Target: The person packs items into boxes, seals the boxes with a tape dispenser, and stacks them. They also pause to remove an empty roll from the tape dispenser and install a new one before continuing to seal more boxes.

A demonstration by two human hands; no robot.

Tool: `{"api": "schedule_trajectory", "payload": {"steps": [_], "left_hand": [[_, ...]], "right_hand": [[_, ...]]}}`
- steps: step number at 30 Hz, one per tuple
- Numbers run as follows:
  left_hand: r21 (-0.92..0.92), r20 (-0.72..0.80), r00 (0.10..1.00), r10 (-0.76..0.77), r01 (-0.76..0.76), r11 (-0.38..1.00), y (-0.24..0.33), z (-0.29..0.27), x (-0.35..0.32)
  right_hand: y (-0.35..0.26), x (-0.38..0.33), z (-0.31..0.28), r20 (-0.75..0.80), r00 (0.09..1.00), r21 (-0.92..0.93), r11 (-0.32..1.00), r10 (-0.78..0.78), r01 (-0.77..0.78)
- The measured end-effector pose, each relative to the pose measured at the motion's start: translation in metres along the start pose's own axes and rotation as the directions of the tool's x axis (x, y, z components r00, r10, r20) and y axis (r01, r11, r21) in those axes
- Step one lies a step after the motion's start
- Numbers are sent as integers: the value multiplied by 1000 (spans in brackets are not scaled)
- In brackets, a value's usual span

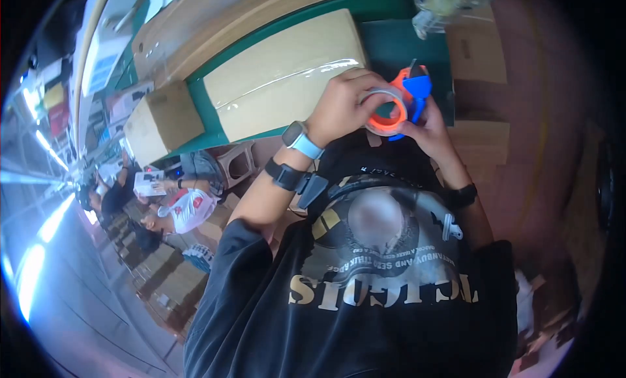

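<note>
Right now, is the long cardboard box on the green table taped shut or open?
Shut. The long cardboard box lies flat with its flaps closed, and a glossy strip of clear tape runs along its top seam.

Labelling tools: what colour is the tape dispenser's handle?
Blue handle on an orange tape dispenser; head view, held between left hand and right hand.

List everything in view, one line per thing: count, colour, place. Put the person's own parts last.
tape dispenser: one, orange and blue, held in both hands in front of the chest.
large box: one, tan, taped along the top, on the green table.
small box: one, tan, at the table's left end.
stool: one, brown, beside the table.
other people: at least two, sitting left, among stacked cartons.
left hand: one, on the dispenser's tape roll; grey-strapped watch on wrist.
right hand: one, gripping the dispenser; black band on wrist.
</note>
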State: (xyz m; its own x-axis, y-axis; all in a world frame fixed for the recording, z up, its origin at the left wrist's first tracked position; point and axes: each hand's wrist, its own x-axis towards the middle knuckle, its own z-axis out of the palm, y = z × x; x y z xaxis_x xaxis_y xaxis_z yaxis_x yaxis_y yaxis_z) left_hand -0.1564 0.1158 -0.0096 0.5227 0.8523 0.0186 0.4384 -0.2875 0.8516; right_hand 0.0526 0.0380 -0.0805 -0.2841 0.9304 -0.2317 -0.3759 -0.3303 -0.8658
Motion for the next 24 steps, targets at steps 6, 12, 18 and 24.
{"api": "schedule_trajectory", "payload": {"steps": [6, 12, 18, 24], "left_hand": [[81, -130, 977, 166, -157, 984, -2, -15, -9], [350, -86, 872, 481, -426, 835, 23, -41, -18], [612, 133, 810, 571, -520, 596, 49, -47, -20], [613, 108, 806, 582, -515, 599, 64, -49, -23]], "right_hand": [[-20, 13, 12, 23, 1000, -111, 994, 5, -2], [-31, 15, 18, 118, 991, -150, 986, -57, 74], [-42, 22, 13, 249, 968, -205, 977, -14, 67], [-53, 20, 22, 123, 980, -276, 954, 155, -116]]}}
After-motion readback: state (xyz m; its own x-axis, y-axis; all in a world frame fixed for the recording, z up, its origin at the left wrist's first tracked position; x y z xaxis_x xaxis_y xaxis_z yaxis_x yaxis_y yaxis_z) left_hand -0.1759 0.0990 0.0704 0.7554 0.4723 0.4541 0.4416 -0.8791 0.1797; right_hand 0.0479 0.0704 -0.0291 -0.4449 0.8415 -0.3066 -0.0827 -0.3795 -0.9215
